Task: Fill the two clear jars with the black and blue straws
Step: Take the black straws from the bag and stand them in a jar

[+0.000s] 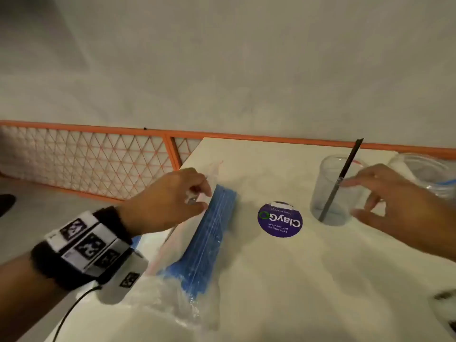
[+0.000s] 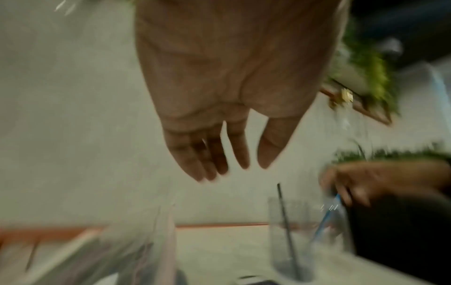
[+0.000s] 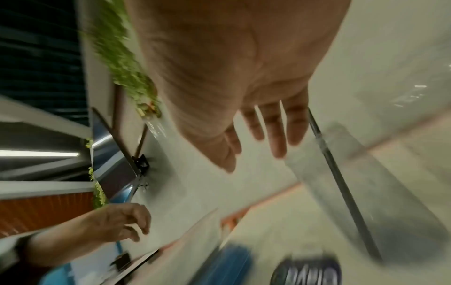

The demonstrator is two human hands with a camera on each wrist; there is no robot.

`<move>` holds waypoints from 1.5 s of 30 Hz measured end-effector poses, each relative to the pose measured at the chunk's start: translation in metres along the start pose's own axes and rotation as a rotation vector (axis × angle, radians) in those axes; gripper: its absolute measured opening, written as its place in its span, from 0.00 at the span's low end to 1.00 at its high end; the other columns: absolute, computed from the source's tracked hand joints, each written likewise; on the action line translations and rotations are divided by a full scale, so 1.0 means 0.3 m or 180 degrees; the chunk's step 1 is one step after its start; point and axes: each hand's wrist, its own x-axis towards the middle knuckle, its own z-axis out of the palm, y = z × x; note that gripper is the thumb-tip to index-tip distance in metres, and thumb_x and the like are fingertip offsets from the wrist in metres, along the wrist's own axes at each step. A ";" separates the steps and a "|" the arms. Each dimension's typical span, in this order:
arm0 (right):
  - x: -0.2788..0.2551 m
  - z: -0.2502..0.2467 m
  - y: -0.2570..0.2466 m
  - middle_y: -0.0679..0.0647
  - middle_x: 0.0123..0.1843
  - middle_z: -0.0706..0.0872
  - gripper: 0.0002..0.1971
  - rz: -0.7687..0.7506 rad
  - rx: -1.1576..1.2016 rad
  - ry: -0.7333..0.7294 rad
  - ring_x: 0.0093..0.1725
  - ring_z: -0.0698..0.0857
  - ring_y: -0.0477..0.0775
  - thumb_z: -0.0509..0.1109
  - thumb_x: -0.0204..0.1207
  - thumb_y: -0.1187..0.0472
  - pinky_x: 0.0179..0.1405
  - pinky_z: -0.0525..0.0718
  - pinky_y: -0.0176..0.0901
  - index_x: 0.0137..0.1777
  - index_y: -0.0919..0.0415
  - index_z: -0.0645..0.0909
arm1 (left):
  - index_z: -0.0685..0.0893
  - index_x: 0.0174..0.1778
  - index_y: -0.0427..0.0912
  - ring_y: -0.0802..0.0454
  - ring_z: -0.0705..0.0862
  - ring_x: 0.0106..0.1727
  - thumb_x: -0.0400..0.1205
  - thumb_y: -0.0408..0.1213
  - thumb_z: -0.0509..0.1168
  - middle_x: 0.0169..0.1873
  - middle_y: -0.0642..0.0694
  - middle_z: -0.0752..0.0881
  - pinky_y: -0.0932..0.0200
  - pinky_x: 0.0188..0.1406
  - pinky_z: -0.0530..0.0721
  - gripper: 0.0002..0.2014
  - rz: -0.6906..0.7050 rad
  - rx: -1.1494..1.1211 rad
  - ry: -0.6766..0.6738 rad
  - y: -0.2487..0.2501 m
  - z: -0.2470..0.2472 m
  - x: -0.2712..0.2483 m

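Observation:
A clear bag of blue straws (image 1: 209,238) lies on the white table (image 1: 296,280). My left hand (image 1: 206,199) hovers at the bag's far end with its fingers loosely bent. The left wrist view shows that hand (image 2: 244,169) with thumb and fingers apart and nothing between them. To the right stands a clear jar (image 1: 335,191) with one black straw (image 1: 345,174) leaning in it. My right hand (image 1: 350,198) is spread beside this jar, its index fingertip close to the straw at the rim; the right wrist view shows that hand (image 3: 253,162) empty. A second clear jar (image 1: 419,171) stands behind it.
A round purple ClayGo sticker (image 1: 280,219) lies between the bag and the jar. An orange mesh railing (image 1: 98,164) runs behind the table, whose left edge slants past my left wrist. Small dark items (image 1: 444,294) sit at the table's right edge.

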 end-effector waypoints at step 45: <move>-0.381 0.032 -0.251 0.42 0.37 0.82 0.09 0.0808 0.0200 -0.0299 0.33 0.83 0.43 0.65 0.82 0.56 0.27 0.73 0.28 0.40 0.43 0.76 | 0.94 0.39 0.42 0.47 0.88 0.45 0.73 0.17 0.65 0.40 0.47 0.93 0.58 0.50 0.83 0.17 0.0831 -0.0118 0.1337 0.393 0.461 -0.038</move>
